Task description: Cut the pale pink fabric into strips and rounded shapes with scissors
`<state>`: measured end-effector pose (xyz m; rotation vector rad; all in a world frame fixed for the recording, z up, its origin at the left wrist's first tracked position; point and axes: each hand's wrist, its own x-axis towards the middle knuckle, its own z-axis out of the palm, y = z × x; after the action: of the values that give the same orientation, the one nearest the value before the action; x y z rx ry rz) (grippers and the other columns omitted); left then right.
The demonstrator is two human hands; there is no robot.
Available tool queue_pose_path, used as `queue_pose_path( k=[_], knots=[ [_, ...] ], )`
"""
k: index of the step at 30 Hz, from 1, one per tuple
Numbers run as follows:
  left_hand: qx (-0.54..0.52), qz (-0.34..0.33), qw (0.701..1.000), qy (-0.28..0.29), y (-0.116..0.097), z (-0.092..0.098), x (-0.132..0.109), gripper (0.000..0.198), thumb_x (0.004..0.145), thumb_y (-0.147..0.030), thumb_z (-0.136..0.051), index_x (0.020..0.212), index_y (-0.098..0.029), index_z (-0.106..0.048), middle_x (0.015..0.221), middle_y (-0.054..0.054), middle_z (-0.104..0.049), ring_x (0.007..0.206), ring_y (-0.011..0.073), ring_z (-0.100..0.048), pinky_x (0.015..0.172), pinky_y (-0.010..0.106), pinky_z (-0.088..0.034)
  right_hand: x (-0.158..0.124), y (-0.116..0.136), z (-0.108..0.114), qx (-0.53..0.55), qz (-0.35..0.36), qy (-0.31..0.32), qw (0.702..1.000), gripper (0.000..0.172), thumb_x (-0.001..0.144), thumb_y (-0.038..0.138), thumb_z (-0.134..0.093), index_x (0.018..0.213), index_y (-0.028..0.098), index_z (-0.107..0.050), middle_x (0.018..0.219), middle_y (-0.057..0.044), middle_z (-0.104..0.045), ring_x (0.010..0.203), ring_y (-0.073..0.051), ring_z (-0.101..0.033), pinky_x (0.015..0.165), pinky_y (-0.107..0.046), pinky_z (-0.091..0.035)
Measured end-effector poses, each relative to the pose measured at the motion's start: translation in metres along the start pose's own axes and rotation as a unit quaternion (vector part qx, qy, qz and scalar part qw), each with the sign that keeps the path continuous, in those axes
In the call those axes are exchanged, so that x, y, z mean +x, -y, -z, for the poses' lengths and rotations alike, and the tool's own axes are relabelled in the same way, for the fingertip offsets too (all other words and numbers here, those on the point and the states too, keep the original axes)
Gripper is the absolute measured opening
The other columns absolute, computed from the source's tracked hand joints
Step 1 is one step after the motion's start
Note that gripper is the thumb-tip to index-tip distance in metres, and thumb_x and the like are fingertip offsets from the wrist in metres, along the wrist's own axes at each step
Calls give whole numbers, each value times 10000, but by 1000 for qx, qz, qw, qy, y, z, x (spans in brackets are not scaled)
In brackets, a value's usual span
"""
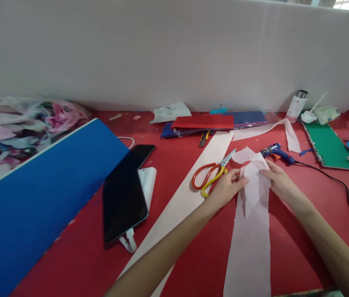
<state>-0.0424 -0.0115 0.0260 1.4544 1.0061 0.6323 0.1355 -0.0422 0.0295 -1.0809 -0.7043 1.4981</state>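
A pale pink strip, paper or fabric [250, 251], runs from the table's front edge up to both hands, where its far end is folded over. My left hand [230, 184] pinches the folded part at its left edge. On the opposite edge, my right hand [276, 178] grips the same strip between thumb and fingers. Scissors [213, 175] with one red and one yellow handle lie just left of my left hand, blades partly spread. Beneath them a second pale strip [174, 214] stretches diagonally across the table. Just beyond my right hand rests a blue glue gun [278, 152].
A black tablet [125, 198] leans on a white block [147, 185] at left, beside a blue board [47, 198]. Red and blue folders [203, 122] lie at the back. A bottle [297, 106] and green board [332, 144] stand right. The gun's cord [341, 185] trails rightward.
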Motion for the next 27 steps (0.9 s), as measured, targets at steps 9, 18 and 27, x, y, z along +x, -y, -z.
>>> queue_pose_path(
  k=[9,18,27],
  knots=[
    [-82,53,993,69,-4,-6,3,375,673,-377,-694,943,-119,-657,842,64,-708,766,210,-644,663,292,-484,2,-3,3,18,32,4,999,287,694,344,-727,947,215,-684,814,-3,-723,706,-155,-643,659,-254,-472],
    [-68,51,994,73,9,-5,9,262,663,-400,-677,677,-164,-563,524,-42,-517,596,155,-560,567,249,-431,7,-11,5,43,21,-22,999,321,660,426,-750,879,195,-711,793,-36,-738,768,-211,-669,699,-305,-494],
    [-69,61,988,124,10,-1,7,255,668,-391,-681,720,-171,-563,520,-60,-484,516,117,-468,545,239,-398,6,-13,2,26,14,4,1000,332,697,435,-735,903,174,-725,755,-29,-728,665,-165,-649,674,-274,-485]
  ],
)
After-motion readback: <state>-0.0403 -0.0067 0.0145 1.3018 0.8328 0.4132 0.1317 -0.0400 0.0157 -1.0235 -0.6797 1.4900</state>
